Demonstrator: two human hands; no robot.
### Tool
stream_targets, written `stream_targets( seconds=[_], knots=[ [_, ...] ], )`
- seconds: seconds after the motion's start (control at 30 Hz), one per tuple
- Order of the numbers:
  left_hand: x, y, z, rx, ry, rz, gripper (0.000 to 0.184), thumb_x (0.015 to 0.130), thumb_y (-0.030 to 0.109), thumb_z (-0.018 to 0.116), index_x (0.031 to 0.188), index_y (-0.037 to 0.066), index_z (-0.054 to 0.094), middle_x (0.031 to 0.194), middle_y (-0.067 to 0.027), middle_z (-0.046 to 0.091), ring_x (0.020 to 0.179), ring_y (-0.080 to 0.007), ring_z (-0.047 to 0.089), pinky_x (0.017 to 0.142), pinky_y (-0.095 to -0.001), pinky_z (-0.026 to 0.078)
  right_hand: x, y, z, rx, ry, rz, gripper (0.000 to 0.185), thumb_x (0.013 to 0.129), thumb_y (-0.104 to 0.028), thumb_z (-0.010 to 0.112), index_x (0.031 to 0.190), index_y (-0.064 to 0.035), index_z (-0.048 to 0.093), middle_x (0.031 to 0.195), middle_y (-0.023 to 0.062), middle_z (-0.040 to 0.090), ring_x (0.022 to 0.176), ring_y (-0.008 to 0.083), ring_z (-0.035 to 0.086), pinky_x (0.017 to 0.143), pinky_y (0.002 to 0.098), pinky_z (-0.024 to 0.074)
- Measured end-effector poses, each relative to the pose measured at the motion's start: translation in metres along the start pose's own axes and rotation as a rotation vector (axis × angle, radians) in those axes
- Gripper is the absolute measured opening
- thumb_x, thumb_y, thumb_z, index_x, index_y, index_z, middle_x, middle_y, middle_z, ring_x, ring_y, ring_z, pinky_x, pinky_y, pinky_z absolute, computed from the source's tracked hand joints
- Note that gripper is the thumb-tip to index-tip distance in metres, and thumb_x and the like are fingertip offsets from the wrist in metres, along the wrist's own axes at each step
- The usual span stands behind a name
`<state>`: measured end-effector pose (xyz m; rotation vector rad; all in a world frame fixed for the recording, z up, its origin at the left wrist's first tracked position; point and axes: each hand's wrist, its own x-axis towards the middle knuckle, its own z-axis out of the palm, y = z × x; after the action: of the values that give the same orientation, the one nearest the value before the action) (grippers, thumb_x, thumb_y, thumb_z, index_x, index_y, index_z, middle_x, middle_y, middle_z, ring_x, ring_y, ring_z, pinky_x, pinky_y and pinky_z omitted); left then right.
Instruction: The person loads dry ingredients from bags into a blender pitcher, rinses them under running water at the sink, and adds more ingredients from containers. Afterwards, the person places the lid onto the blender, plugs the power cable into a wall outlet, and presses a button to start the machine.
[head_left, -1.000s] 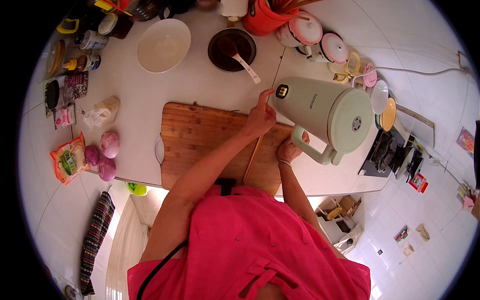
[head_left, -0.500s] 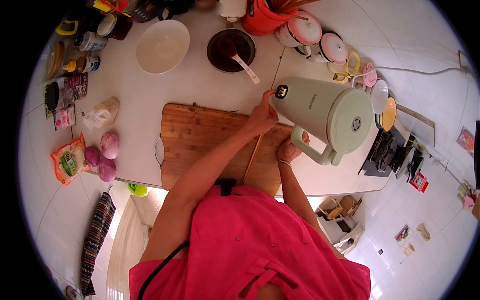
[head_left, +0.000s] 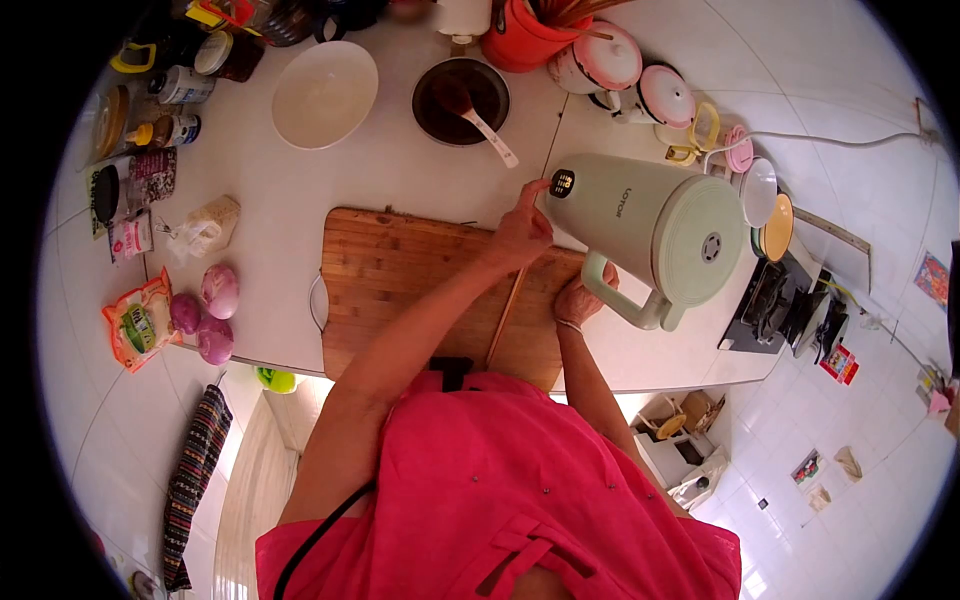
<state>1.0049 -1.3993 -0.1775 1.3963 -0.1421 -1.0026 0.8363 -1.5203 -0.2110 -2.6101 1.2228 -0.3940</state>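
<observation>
A pale green soy milk maker (head_left: 625,205) with a round lid stands on the counter at the right, its handle toward me. My left hand (head_left: 522,238) reaches over the cutting board. Its index finger is stretched out and touches the lit control panel (head_left: 563,183), while the other fingers are loosely bent and hold nothing. My right hand (head_left: 580,300) is low beside the handle (head_left: 625,298), by the board's right edge. The handle partly hides its fingers, so I cannot make out whether they grip anything. The wooden cutting board (head_left: 410,290) lies in front of me.
A white bowl (head_left: 326,95) and a dark pan (head_left: 436,118) with a spoon (head_left: 492,138) stand behind the board. Onions (head_left: 220,291) and food packets (head_left: 140,322) are at left. Enamel mugs (head_left: 667,97) and a stove (head_left: 765,310) are at right.
</observation>
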Motion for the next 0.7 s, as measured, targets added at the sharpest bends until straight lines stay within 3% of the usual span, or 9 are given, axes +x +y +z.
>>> stream_targets(
  seconds=[0.13,0.33,0.43,0.53,0.7],
  knots=[
    [-0.001,-0.005,-0.006,0.022,0.090,0.030,0.075,0.080,-0.001,0.063,0.142,0.015,0.026,0.084,-0.0077,0.061,0.079,-0.0166,0.061,0.076,-0.0301,0.051,-0.001,0.000,0.000,0.003,0.004,0.016,0.040,0.097,-0.027,0.043,0.126,0.0000,0.048,0.123,0.0206,0.050,0.115,0.0394,0.044,0.098,0.0482,0.0345],
    [-0.009,-0.010,-0.008,0.039,0.076,0.002,0.071,0.082,-0.001,0.062,0.142,0.012,0.026,0.084,-0.0066,0.060,0.080,-0.0136,0.059,0.077,-0.0289,0.050,0.001,0.000,0.000,-0.015,-0.012,0.034,0.042,0.097,-0.027,0.043,0.129,-0.0002,0.046,0.124,0.0209,0.050,0.116,0.0390,0.044,0.099,0.0477,0.0341],
    [-0.016,-0.013,-0.007,-0.001,0.067,0.003,0.067,0.081,0.001,0.060,0.140,0.009,0.028,0.086,-0.0087,0.060,0.079,-0.0179,0.060,0.075,-0.0306,0.050,0.001,-0.002,-0.001,-0.018,-0.025,0.037,0.042,0.097,-0.027,0.043,0.129,-0.0003,0.046,0.123,0.0213,0.050,0.116,0.0390,0.044,0.099,0.0478,0.0339],
    [-0.023,-0.015,-0.005,0.023,0.049,-0.013,0.064,0.085,-0.001,0.061,0.140,0.009,0.028,0.087,-0.0061,0.058,0.082,-0.0133,0.058,0.077,-0.0284,0.049,0.002,-0.005,-0.003,-0.005,-0.031,0.053,0.041,0.097,-0.026,0.044,0.128,-0.0002,0.047,0.123,0.0217,0.050,0.116,0.0391,0.044,0.100,0.0478,0.0338],
    [-0.031,-0.027,-0.005,0.003,0.048,0.062,0.056,0.087,-0.001,0.059,0.136,0.007,0.032,0.089,-0.0068,0.057,0.084,-0.0144,0.059,0.077,-0.0278,0.049,0.000,0.001,-0.001,-0.019,-0.004,-0.006,0.038,0.094,-0.021,0.048,0.126,-0.0002,0.048,0.123,0.0228,0.050,0.117,0.0389,0.043,0.099,0.0477,0.0341]
  ],
)
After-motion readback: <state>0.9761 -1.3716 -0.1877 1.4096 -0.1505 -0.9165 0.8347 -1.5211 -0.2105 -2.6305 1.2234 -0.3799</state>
